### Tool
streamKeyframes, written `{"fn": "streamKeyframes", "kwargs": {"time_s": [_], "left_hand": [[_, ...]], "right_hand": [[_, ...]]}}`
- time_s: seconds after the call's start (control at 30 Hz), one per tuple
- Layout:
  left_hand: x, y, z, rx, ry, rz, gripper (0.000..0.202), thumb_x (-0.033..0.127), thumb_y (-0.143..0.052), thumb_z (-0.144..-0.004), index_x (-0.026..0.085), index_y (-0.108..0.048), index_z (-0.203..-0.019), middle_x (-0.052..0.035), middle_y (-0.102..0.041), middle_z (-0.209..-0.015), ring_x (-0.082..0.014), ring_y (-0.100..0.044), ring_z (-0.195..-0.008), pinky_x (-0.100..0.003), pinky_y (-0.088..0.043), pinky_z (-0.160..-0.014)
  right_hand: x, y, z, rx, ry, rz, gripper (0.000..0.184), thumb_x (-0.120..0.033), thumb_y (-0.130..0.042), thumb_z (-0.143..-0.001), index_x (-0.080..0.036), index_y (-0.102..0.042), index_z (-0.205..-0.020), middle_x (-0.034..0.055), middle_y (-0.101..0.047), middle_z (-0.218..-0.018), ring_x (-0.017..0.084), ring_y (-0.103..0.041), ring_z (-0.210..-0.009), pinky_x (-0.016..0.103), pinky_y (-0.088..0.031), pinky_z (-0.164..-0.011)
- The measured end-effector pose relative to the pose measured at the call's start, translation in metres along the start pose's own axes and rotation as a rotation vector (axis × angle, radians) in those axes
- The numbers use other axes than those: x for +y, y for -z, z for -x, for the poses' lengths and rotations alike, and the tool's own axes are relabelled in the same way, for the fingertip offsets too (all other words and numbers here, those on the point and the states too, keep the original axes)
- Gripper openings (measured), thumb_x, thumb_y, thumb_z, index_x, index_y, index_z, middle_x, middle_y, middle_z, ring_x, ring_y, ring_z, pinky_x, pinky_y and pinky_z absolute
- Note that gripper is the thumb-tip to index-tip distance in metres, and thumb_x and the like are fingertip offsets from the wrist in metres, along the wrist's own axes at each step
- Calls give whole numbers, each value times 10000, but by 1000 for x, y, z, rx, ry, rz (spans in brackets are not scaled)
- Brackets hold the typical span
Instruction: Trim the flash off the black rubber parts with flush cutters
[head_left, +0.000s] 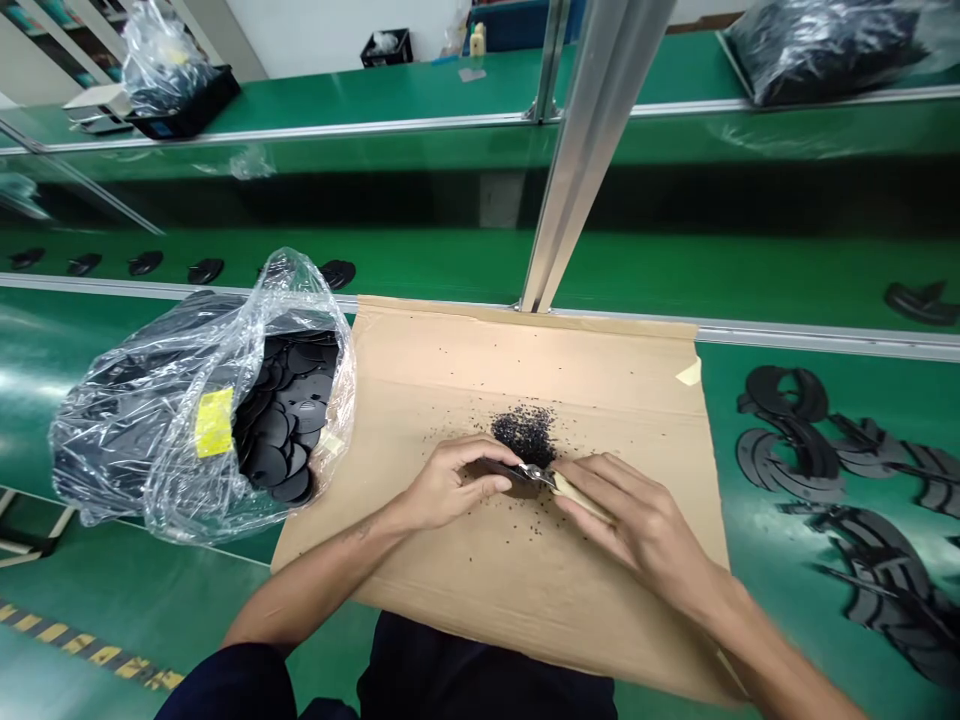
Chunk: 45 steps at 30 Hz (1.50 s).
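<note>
My left hand (450, 485) is closed on a small black plastic disc (517, 482), pressing it against a sheet of cardboard (600, 400). My right hand (637, 520) is wrapped round a small tool with a pale handle (581, 495); its metal tip (534, 472) touches the edge of the disc. Just beyond the hands lies a pile of black shavings (525, 432), with loose specks scattered over the cardboard around it.
A clear plastic bag (202, 410) full of black discs lies open at my left, with a yellow label. Black curved plastic scraps (847, 470) lie on the green bench at the right. A metal post (577, 160) rises behind the cardboard. More black discs (202, 270) lie on the green belt beyond.
</note>
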<state>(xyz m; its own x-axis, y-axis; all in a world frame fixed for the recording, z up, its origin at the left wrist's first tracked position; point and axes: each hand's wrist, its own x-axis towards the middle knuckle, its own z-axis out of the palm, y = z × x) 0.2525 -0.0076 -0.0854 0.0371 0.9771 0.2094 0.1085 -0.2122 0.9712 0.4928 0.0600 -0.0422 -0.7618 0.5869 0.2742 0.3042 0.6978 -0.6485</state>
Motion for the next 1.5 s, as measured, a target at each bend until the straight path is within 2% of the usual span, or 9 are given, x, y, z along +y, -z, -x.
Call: {"fn": "streamKeyframes", "kwargs": {"time_s": [0.17,0.3,0.37,0.47,0.6,0.7,0.83,1.03,1.5], "left_hand": [[3,0,-3,86,122,23,317,453,-759,-865,166,-756,-1001,-98,-754,-964,-205,-684,-913,-331,-551,-840],[4,-6,0,98,176,159,330,443,-769,-855,157,-668,-985,-86,-728,-978,-188,-695,-917,-302,-556,-833],[6,-6,2,67,160,157,282,391,-760,-870,168,-625,-978,-70,-710,-972,-180,-692,-927,-297,-550,-852],[16,-1,0,-47,93,-68,204,284,-715,-902,183,-630,-1057,-65,-699,-1007,-181,-679,-941,-303,-537,-871],[27,8,-6,-278,-109,-481,161,205,-629,-946,186,-679,-1098,-90,-702,-1046,-223,-640,-964,-352,-526,-858],[25,9,-6,-298,-208,-634,224,170,-572,-973,190,-687,-1164,-102,-713,-1061,-233,-624,-965,-372,-524,-855],[14,11,0,-233,-266,-536,265,161,-577,-973,201,-694,-1207,-101,-723,-1045,-218,-650,-948,-360,-545,-831],[11,14,7,-131,-248,-318,257,191,-637,-955,221,-723,-1195,-100,-753,-1052,-207,-698,-980,-365,-582,-860],[14,6,7,-83,-334,-249,266,228,-705,-927,238,-745,-1190,-81,-797,-982,-200,-744,-916,-346,-610,-811]], "right_hand": [[2,-20,-2,33,-347,-346,320,-412,-716,-896,-221,-641,-1142,75,-724,-1037,243,-703,-915,350,-591,-763],[-3,-35,-7,99,-429,-480,334,-408,-719,-861,-213,-618,-1113,60,-719,-1011,241,-704,-914,352,-595,-780],[-8,-35,-9,140,-396,-443,256,-356,-677,-888,-209,-621,-1091,58,-719,-986,227,-704,-870,332,-593,-749],[-16,-32,-11,147,-245,-275,150,-237,-602,-928,-214,-637,-1072,53,-722,-934,202,-689,-780,310,-581,-696],[-26,-32,-10,162,33,-40,261,-106,-514,-948,-194,-628,-1166,95,-720,-955,230,-678,-820,357,-576,-697],[-29,-28,-6,152,87,-35,282,-106,-522,-958,-193,-617,-1208,107,-717,-989,233,-679,-856,367,-584,-711],[-20,-11,3,139,24,-151,268,-192,-589,-955,-222,-616,-1219,92,-717,-1028,228,-691,-900,364,-595,-752],[4,-4,11,97,83,158,338,-163,-519,-971,-204,-587,-1299,129,-698,-1083,267,-655,-915,418,-566,-751],[-11,-6,7,47,168,467,319,-29,-450,-982,-199,-645,-1167,78,-702,-932,193,-611,-754,322,-501,-655]]}}
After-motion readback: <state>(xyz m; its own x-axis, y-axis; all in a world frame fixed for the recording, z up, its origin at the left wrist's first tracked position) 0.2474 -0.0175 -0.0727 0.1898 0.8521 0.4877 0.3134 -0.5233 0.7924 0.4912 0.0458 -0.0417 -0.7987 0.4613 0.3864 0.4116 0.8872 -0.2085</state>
